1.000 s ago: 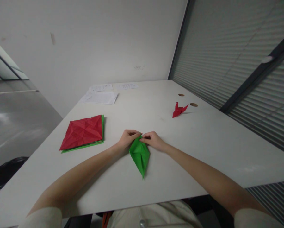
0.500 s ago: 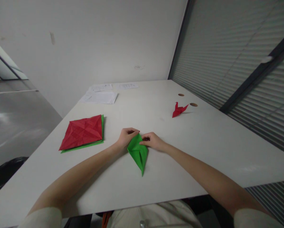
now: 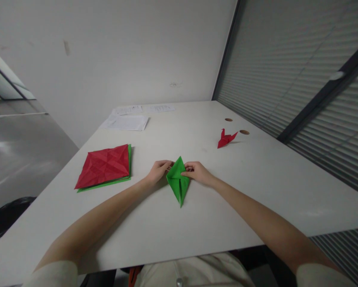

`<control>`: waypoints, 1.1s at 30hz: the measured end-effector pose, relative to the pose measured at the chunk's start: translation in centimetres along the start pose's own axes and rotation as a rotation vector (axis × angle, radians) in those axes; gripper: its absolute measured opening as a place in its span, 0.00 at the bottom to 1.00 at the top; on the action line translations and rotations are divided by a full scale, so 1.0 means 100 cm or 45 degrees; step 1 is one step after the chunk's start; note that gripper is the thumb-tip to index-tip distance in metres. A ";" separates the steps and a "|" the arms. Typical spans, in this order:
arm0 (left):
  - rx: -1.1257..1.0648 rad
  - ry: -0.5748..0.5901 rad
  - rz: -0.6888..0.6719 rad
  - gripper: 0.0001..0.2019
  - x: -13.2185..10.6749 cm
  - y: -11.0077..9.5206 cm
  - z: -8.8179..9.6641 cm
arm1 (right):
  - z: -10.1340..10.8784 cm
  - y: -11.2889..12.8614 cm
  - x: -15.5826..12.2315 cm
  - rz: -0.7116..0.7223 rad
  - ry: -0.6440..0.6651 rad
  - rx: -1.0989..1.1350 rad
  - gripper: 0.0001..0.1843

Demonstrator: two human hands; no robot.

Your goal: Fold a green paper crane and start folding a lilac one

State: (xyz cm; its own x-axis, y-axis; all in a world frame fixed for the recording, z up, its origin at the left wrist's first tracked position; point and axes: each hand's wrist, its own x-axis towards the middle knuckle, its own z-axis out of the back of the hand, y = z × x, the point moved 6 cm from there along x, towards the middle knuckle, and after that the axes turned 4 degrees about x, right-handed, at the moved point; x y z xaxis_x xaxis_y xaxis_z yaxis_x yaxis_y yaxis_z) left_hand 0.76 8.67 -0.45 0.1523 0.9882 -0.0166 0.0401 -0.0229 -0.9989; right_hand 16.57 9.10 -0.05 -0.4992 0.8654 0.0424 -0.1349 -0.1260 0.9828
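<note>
A folded green paper [image 3: 178, 180], shaped like a long kite with its point toward me, lies on the white table [image 3: 197, 223] between my hands. My left hand [image 3: 158, 171] pinches its left corner. My right hand [image 3: 197, 172] pinches its right side near the middle crease. Both hands have their fingers closed on the paper.
A stack of creased red and green square sheets [image 3: 105, 166] lies to the left. A small red folded crane [image 3: 225, 138] stands at the right, near two round holes [image 3: 244, 132] in the tabletop. White printed papers [image 3: 126, 121] lie at the far end by the wall.
The green paper has slid away from me and its upper flap now stands up to a point. Both hands moved forward with it and shifted to its side corners.
</note>
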 end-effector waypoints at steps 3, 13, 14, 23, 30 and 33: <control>0.058 0.112 -0.055 0.24 -0.002 -0.002 -0.006 | 0.002 -0.001 0.001 -0.007 0.001 -0.019 0.21; 0.309 0.128 -0.196 0.22 -0.008 -0.012 -0.009 | -0.001 -0.002 -0.001 -0.009 -0.009 -0.147 0.21; 0.353 0.135 -0.207 0.20 -0.008 -0.012 -0.009 | 0.000 0.001 -0.001 0.022 -0.012 -0.156 0.20; 0.698 0.343 -0.248 0.14 -0.014 -0.013 -0.022 | 0.012 0.017 0.001 0.138 -0.058 -0.041 0.14; 0.892 0.390 -0.169 0.15 -0.010 -0.015 -0.015 | 0.021 0.016 -0.002 0.088 0.069 -0.278 0.08; 0.913 0.426 -0.144 0.13 -0.010 -0.014 -0.016 | 0.018 0.022 -0.004 0.140 0.106 -0.446 0.06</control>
State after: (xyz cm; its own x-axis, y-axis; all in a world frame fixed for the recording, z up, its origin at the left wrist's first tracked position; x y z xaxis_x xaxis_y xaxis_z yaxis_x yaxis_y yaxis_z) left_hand 2.10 7.45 1.06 0.4781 0.8782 -0.0132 -0.5543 0.2901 -0.7801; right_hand 18.04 9.32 2.37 -0.5927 0.7970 0.1158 -0.3540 -0.3870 0.8515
